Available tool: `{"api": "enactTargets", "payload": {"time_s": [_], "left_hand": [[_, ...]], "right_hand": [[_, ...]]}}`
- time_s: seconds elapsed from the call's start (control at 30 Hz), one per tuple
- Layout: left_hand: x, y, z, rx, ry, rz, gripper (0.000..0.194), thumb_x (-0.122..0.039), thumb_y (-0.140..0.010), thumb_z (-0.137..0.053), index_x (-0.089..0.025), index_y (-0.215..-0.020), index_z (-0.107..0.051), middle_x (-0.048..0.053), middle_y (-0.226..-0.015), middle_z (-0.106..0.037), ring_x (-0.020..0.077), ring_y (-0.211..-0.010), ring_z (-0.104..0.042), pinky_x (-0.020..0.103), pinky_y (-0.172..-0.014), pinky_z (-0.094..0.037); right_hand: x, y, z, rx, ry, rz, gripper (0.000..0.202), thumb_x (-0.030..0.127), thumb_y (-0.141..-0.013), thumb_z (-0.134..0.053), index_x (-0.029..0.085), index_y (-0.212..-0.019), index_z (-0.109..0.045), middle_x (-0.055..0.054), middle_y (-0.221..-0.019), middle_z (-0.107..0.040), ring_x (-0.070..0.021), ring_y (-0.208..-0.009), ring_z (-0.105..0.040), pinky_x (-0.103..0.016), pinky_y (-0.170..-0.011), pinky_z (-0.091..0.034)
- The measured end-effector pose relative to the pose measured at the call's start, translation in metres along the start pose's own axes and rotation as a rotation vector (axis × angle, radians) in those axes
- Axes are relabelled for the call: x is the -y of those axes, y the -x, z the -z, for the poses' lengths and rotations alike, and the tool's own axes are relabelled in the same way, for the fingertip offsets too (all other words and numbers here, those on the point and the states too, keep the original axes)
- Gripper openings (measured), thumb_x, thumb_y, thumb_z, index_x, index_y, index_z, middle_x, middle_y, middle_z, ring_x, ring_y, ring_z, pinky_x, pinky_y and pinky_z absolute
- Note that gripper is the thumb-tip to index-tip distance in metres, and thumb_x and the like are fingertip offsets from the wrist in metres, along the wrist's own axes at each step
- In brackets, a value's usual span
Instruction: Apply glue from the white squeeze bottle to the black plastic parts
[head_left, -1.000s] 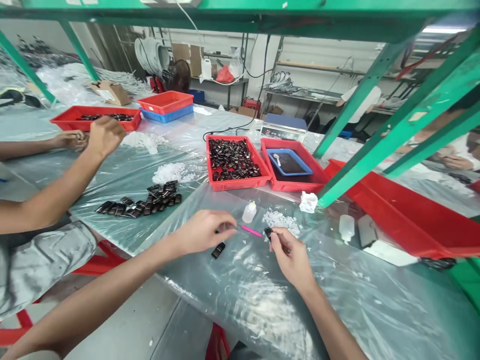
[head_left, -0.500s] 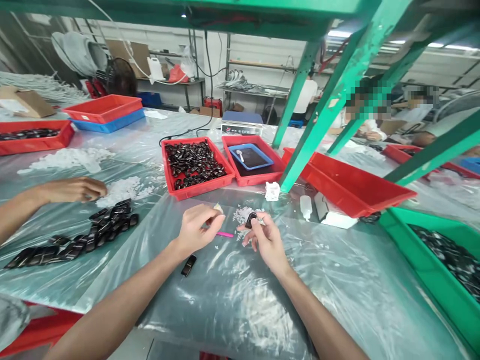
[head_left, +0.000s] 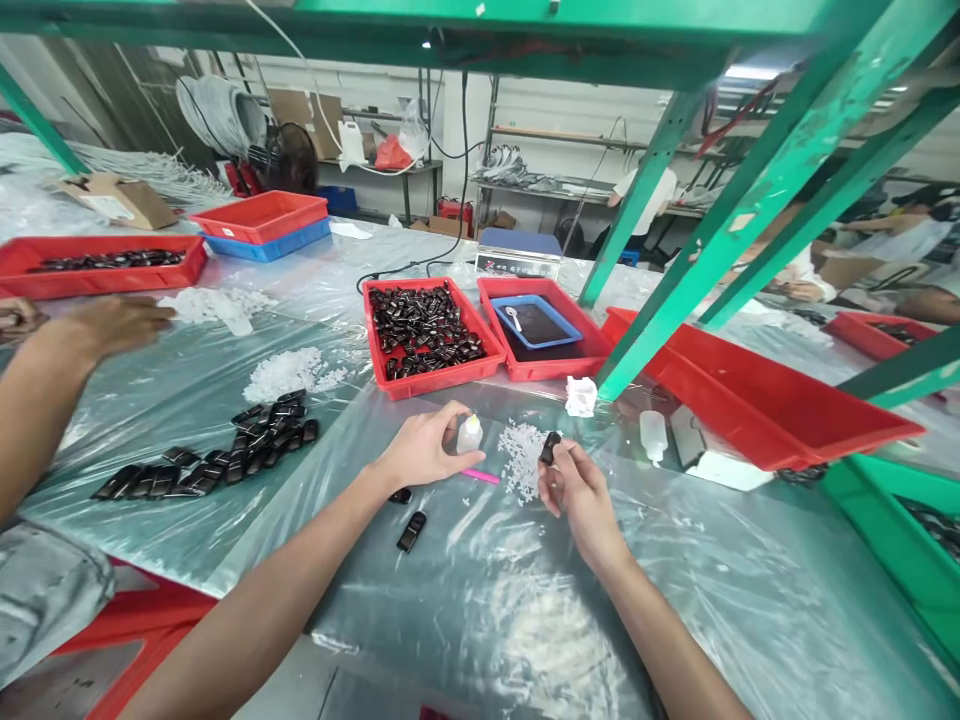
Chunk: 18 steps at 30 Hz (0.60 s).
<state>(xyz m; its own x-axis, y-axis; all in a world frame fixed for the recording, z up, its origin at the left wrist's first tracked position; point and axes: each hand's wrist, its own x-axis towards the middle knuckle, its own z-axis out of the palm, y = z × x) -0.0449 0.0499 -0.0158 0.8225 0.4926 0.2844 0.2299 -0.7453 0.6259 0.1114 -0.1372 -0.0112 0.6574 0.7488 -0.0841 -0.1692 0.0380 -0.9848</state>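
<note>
My left hand (head_left: 429, 447) has thumb and fingers around a small translucent bottle (head_left: 470, 435) with a yellowish tip, upright over the table. Under its thumb side lies a pink stick (head_left: 480, 476). A small black part (head_left: 550, 448) is pinched in my right hand (head_left: 579, 485), beside a scatter of small clear pieces (head_left: 521, 455). One black part (head_left: 411, 532) lies on the plastic sheet below my left wrist, and another (head_left: 401, 495) shows partly beside the wrist.
A red tray (head_left: 442, 380) of black parts stands ahead, beside a red tray (head_left: 559, 368) holding a blue one. Green posts (head_left: 652, 320) rise at the right. A co-worker's hand (head_left: 124, 325) is at the left, near a black pile (head_left: 247, 450).
The view has shifted, so the scene sits further right. The bottle in my left hand now shows upright. The co-worker's hand has moved away from the near white pile, toward the back left.
</note>
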Motion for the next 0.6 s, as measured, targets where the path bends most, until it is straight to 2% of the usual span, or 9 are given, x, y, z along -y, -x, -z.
{"api": "enactTargets", "payload": {"time_s": [0.07, 0.17, 0.3, 0.4, 0.5, 0.6], "left_hand": [[-0.001, 0.0, -0.003, 0.044, -0.02, 0.004, 0.035, -0.046, -0.081, -0.071, -0.023, -0.104, -0.059, -0.004, -0.071, -0.053, 0.0154, -0.061, -0.046, 0.028, -0.06, -0.031], [0.001, -0.002, -0.004, 0.064, 0.021, 0.027, 0.027, -0.045, -0.085, -0.069, -0.02, -0.085, -0.058, -0.002, -0.07, -0.052, 0.0147, -0.061, -0.044, 0.028, -0.06, -0.029], [0.0, -0.003, -0.004, 0.023, 0.19, 0.005, 0.033, -0.047, -0.082, -0.074, -0.018, -0.076, -0.059, -0.001, -0.075, -0.05, 0.0138, -0.066, -0.044, 0.027, -0.061, -0.033], [-0.005, -0.002, -0.007, 0.039, 0.456, 0.014, 0.033, -0.048, -0.083, -0.074, -0.016, -0.089, -0.067, 0.005, -0.091, -0.061, 0.0169, -0.08, -0.056, 0.027, -0.068, -0.044], [-0.013, 0.001, -0.011, 0.098, 0.727, 0.102, 0.044, -0.049, -0.085, -0.072, -0.015, -0.112, -0.067, 0.009, -0.105, -0.069, 0.0212, -0.092, -0.065, 0.033, -0.083, -0.052], [-0.021, 0.003, -0.013, 0.049, 0.852, 0.15, 0.056, -0.052, -0.082, -0.075, -0.016, -0.124, -0.067, 0.01, -0.11, -0.072, 0.0242, -0.097, -0.067, 0.037, -0.09, -0.052]], "right_hand": [[0.001, 0.0, 0.0, 0.003, -0.012, -0.019, 0.044, 0.062, -0.083, -0.069, 0.024, -0.083, -0.048, 0.003, -0.071, -0.06, -0.0104, -0.045, -0.052, -0.021, -0.037, -0.03], [0.002, 0.001, 0.0, 0.003, -0.016, -0.022, 0.044, 0.063, -0.083, -0.068, 0.024, -0.085, -0.048, 0.0, -0.078, -0.064, -0.0116, -0.047, -0.056, -0.022, -0.037, -0.034], [0.0, 0.0, 0.0, -0.017, 0.034, 0.042, 0.044, 0.064, -0.084, -0.068, 0.024, -0.088, -0.051, 0.005, -0.069, -0.054, -0.0081, -0.043, -0.045, -0.021, -0.037, -0.034], [-0.004, -0.001, 0.0, 0.003, 0.06, 0.09, 0.043, 0.064, -0.086, -0.067, 0.024, -0.095, -0.055, 0.006, -0.069, -0.05, -0.0082, -0.045, -0.043, -0.02, -0.037, -0.035], [-0.008, -0.001, -0.001, 0.024, 0.079, 0.121, 0.044, 0.064, -0.086, -0.067, 0.024, -0.102, -0.057, 0.004, -0.072, -0.052, -0.0093, -0.047, -0.044, -0.02, -0.036, -0.035], [-0.01, -0.002, -0.002, 0.043, 0.101, 0.143, 0.044, 0.063, -0.086, -0.066, 0.025, -0.107, -0.057, 0.002, -0.078, -0.057, -0.0104, -0.05, -0.048, -0.02, -0.036, -0.034]]}}
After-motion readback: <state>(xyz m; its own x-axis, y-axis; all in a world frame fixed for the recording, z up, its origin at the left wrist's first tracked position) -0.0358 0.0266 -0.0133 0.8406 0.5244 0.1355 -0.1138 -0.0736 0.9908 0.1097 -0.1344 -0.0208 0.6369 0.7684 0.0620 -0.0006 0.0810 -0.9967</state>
